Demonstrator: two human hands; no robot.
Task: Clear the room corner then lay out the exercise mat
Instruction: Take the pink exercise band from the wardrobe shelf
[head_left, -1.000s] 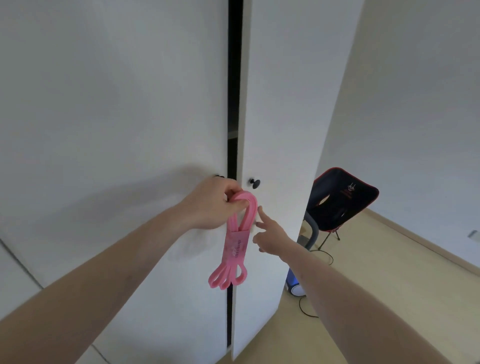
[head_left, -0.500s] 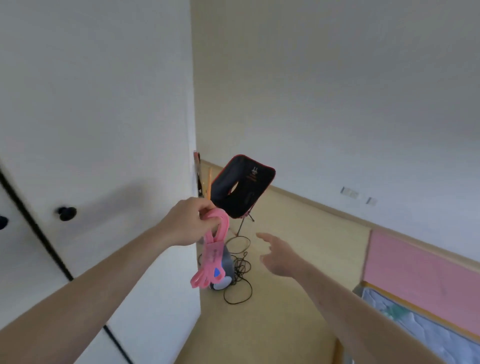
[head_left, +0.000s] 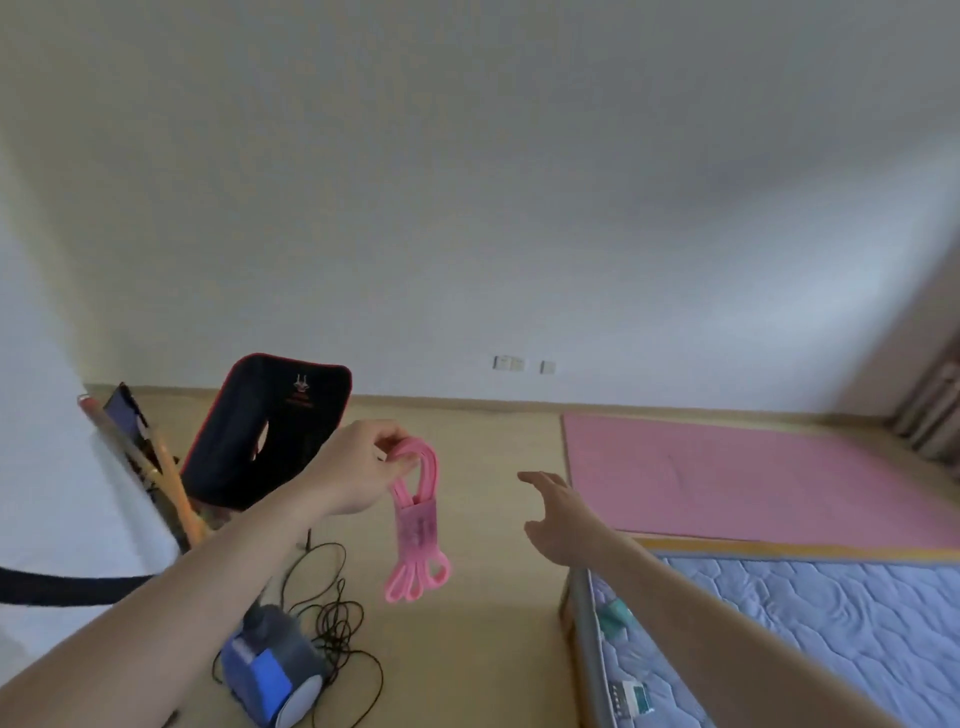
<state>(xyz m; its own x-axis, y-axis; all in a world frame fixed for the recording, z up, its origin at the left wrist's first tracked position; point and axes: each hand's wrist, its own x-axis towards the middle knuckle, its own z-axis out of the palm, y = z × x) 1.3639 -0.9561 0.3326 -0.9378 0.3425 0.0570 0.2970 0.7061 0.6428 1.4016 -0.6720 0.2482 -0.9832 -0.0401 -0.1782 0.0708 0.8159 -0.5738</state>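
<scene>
Pink looped resistance bands (head_left: 415, 525) in sleeve, top loop pinched by left hand (head_left: 358, 470), hanging below fingers, right hand (head_left: 563, 519) spread, holding nothing

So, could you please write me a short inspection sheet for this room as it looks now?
Surface: wooden floor, bare in the middle.
Job's things: pink mat lies flat by the far wall.
Clutter: black chair, blue vacuum, poles in the corner.
Hands: left hand pinches hanging pink bands; right hand open, empty.
Cables: black cord tangled on floor.
Surroundings: mattress, white wall.
</scene>
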